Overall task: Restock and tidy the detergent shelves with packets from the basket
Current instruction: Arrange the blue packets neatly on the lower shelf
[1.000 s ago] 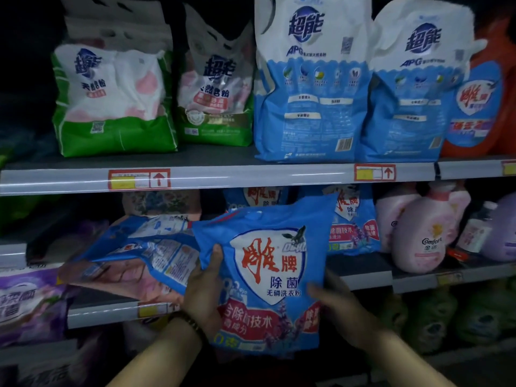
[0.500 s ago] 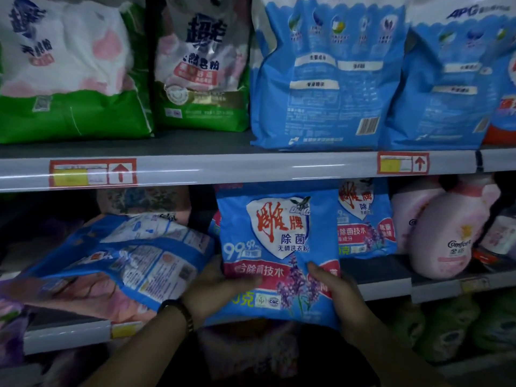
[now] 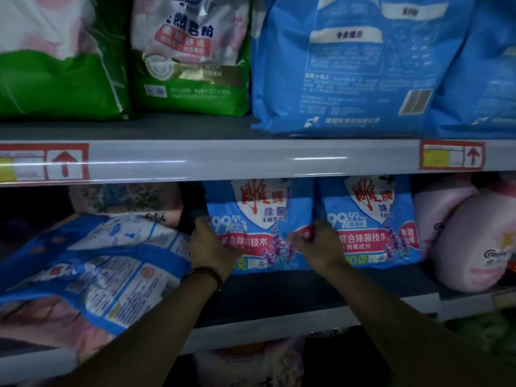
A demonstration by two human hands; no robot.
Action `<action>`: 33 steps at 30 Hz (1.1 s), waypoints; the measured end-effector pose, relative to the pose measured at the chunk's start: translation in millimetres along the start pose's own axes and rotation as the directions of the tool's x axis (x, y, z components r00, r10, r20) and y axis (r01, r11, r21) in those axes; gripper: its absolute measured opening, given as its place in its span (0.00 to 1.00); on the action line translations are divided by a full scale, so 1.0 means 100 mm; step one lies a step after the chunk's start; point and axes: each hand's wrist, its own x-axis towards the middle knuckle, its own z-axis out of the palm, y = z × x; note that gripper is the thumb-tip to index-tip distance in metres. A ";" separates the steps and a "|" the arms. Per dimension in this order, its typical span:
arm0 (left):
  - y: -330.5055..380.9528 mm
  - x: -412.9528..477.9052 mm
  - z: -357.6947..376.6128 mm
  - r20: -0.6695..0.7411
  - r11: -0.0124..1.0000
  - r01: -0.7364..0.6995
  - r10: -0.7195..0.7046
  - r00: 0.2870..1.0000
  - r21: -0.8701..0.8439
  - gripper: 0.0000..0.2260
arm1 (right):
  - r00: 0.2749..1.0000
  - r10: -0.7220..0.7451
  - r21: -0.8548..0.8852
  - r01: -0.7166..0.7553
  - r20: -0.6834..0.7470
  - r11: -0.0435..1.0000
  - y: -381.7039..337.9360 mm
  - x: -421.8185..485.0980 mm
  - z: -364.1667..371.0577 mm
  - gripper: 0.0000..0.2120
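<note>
On the middle shelf (image 3: 279,291), a blue packet (image 3: 257,216) stands upright, just beside its twin (image 3: 371,222) at right. The left hand (image 3: 210,248) grips its left edge; the right hand (image 3: 319,247) pinches its right edge, fingers curled.

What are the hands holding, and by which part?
A blue detergent packet standing on the middle shelf: left hand grips its left edge, right hand pinches its right edge.
</note>
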 end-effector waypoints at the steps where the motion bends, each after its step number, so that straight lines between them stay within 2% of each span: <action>1: -0.03 -0.06 0.04 -0.022 1.000 0.000 0.000 1.000 0.006 0.39 | 1.000 -0.004 -0.100 0.006 0.020 0.995 0.05 -0.01 0.08 0.33; 3: -0.11 -0.26 0.11 -0.062 0.996 -0.082 0.083 0.995 0.019 0.39 | 1.000 0.011 -0.187 -0.006 0.026 0.982 0.09 -0.14 0.20 0.44; 5: -0.25 -0.46 0.19 -0.082 0.945 -0.255 0.276 0.958 0.207 0.33 | 0.997 -0.005 -0.188 -0.008 -0.071 0.982 0.10 -0.33 0.28 0.45; 7: -0.40 -0.58 0.26 0.062 0.836 -0.398 0.406 0.912 0.378 0.26 | 0.983 -0.087 -0.245 0.046 -0.159 0.968 0.14 -0.52 0.36 0.37; 9: -0.50 -0.63 0.30 0.249 0.738 -0.499 0.432 0.867 0.455 0.24 | 0.984 -0.129 -0.327 0.082 -0.124 0.942 0.15 -0.69 0.43 0.32; 12: -0.65 -0.61 0.30 0.355 0.660 -0.554 0.425 0.833 0.508 0.29 | 0.992 -0.123 -0.440 0.124 0.031 0.889 0.17 -0.80 0.51 0.31; 14: -0.73 -0.61 0.30 0.371 0.669 -0.556 0.417 0.830 0.492 0.31 | 0.986 -0.092 -0.504 0.150 0.140 0.850 0.17 -0.81 0.55 0.35; 17: -0.79 -0.58 0.35 0.378 0.703 -0.548 0.405 0.833 0.454 0.33 | 0.948 0.051 -0.515 0.124 0.313 0.848 0.10 -0.74 0.56 0.40; 21: -0.84 -0.54 0.39 0.416 0.695 -0.556 0.385 0.824 0.456 0.35 | 0.904 0.123 -0.505 0.111 0.408 0.856 0.02 -0.51 0.51 0.44; 25: -0.76 -0.53 0.36 0.500 0.699 -0.522 0.266 0.824 0.489 0.33 | 0.877 0.166 -0.470 0.076 0.451 0.879 0.00 -0.51 0.45 0.47; 27: -0.74 -0.49 0.34 0.580 0.673 -0.520 0.165 0.798 0.525 0.30 | 0.896 0.175 -0.541 0.083 0.407 0.837 -0.05 -0.59 0.47 0.42; 29: -0.70 -0.49 0.33 0.644 0.638 -0.545 0.099 0.758 0.543 0.28 | 0.928 0.159 -0.562 0.063 0.338 0.825 -0.17 -0.74 0.53 0.32; 31: -0.61 -0.59 0.28 0.681 0.590 -0.589 0.088 0.727 0.553 0.28 | 0.953 0.086 -0.463 0.062 0.290 0.884 -0.34 -0.92 0.58 0.22; 32: -0.54 -0.71 0.22 0.684 0.595 -0.594 0.097 0.723 0.542 0.30 | 0.959 0.033 -0.391 0.083 0.282 0.917 -0.44 -1.01 0.60 0.19; 33: -0.50 -0.84 0.11 0.664 0.646 -0.574 0.136 0.735 0.503 0.31 | 0.960 -0.015 -0.316 0.107 0.280 0.943 -0.55 -1.11 0.61 0.16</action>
